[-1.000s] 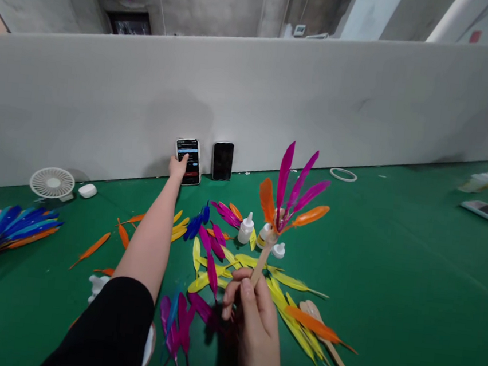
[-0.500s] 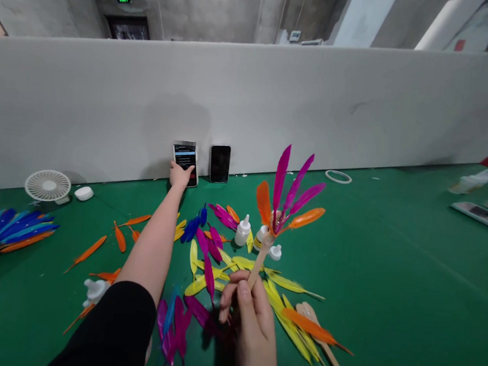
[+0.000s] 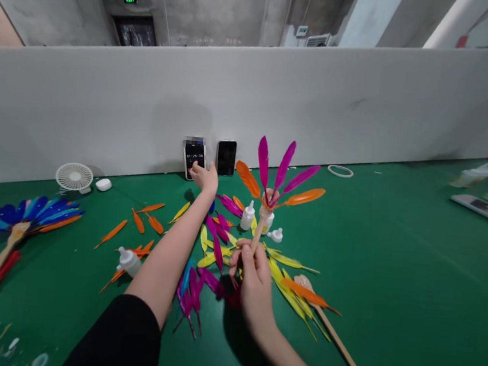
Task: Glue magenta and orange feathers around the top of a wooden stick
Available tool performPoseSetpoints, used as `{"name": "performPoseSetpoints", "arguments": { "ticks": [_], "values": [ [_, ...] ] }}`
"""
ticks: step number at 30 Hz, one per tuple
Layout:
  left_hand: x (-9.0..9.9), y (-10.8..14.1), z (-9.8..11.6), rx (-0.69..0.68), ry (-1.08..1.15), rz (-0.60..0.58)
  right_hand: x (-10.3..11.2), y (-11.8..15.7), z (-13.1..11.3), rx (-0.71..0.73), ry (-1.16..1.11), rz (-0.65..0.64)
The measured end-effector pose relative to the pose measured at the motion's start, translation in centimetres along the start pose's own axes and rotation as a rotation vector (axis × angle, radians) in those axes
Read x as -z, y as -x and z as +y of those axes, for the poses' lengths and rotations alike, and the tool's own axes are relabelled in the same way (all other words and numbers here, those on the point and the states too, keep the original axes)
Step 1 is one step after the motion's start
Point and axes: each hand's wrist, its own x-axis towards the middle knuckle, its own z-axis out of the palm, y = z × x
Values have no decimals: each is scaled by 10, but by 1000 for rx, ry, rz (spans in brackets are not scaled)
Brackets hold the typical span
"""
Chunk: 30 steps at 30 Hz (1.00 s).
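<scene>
My left hand (image 3: 205,177) is stretched out to a phone (image 3: 194,156) leaning on the white partition. Its fingers are apart, with fingertips over the lower screen; whether they touch the glass I cannot tell. The screen shows timer digits. My right hand (image 3: 252,273) is closed round a wooden stick (image 3: 258,233), held upright above the table. Magenta feathers (image 3: 285,165) and orange feathers (image 3: 303,197) fan out from the stick's head. Below and around this hand lie loose yellow feathers (image 3: 286,262) and magenta feathers (image 3: 193,293). White glue bottles (image 3: 248,215) stand just behind.
A finished-looking blue feather fan (image 3: 36,215) lies left on the green table (image 3: 412,268). Another glue bottle (image 3: 129,261) and loose orange feathers (image 3: 111,234) are nearby. A small white fan (image 3: 74,177), a second phone (image 3: 226,158) and another wooden stick (image 3: 343,342) lie about.
The phone screen has switched from a list to timer digits. My left hand has drawn slightly off the phone, to its right. The feathered stick is still in my right hand; the view has shifted.
</scene>
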Motion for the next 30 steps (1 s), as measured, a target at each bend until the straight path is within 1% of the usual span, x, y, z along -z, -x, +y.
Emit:
{"name": "performPoseSetpoints", "arguments": {
  "ticks": [3,5,8,11,13,14,15,16,17,18,21,23,25,26,29,30],
  "values": [
    [13,33,13,-4,92,-133,0,0,-2,24,8,-17],
    [28,55,18,-15,161,-233,0,1,-2,39,11,-29],
    [60,88,19,-24,261,-358,0,2,1,50,23,-57],
    [98,118,12,-14,344,-451,-1,6,5,61,66,-108],
    [122,134,3,17,428,-667,-3,10,8,80,116,-161],
    [132,140,-2,10,417,-768,-4,13,10,87,144,-193],
    [142,145,-7,31,384,-849,-5,15,12,90,173,-227],
    [151,148,-12,56,375,-881,-6,18,14,90,206,-269],
    [158,150,-16,74,388,-881,-6,20,17,88,245,-310],
    [163,150,-21,64,413,-860,-7,22,19,87,291,-357],
    [175,147,-31,47,477,-756,-6,23,24,101,441,-500],
    [180,145,-36,52,494,-685,-5,21,24,122,496,-560],
    [185,146,-40,53,500,-637,-5,16,21,128,488,-542],
    [187,147,-42,55,502,-630,-4,13,19,120,458,-501],
    [194,154,-46,87,486,-690,-2,5,13,60,284,-362],
    [196,158,-48,104,468,-720,-2,3,12,26,223,-347]
  ]
}}
